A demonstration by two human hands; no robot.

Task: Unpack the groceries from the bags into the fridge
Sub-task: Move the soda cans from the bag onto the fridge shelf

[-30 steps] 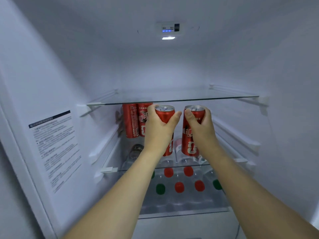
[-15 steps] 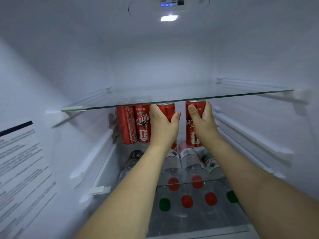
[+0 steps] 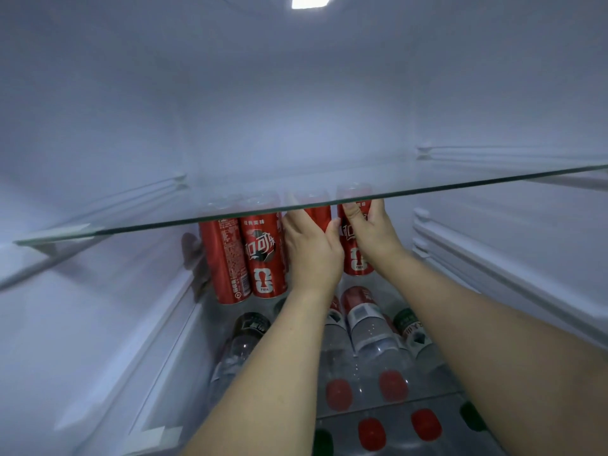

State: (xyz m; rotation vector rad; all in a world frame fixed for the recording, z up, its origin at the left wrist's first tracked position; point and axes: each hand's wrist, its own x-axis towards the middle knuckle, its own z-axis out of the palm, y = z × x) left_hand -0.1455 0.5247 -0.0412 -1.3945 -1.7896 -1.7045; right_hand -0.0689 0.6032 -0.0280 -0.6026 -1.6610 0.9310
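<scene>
Head view, inside the fridge (image 3: 296, 126): both forearms reach under the upper glass shelf (image 3: 329, 205) toward a row of red cans at the back. Left hand (image 3: 312, 251) grips a red can (image 3: 317, 217), fingers curled round its left side and thumb on the right; most of that can is hidden behind the hand. Right hand (image 3: 370, 233) grips a second red can (image 3: 357, 258), thumb across its front, fingers wrapped round its right side. The two held cans stand upright, just beside each other, tops level with the shelf edge (whether their bases touch the shelf below cannot be told). Two further red cans (image 3: 246, 258) stand upright to the left, touching one another, the nearer one just beside the left hand. Below, clear plastic bottles (image 3: 368, 330) lie on their sides, red and green caps toward the camera. Interior light (image 3: 311, 1) is lit at the top.
</scene>
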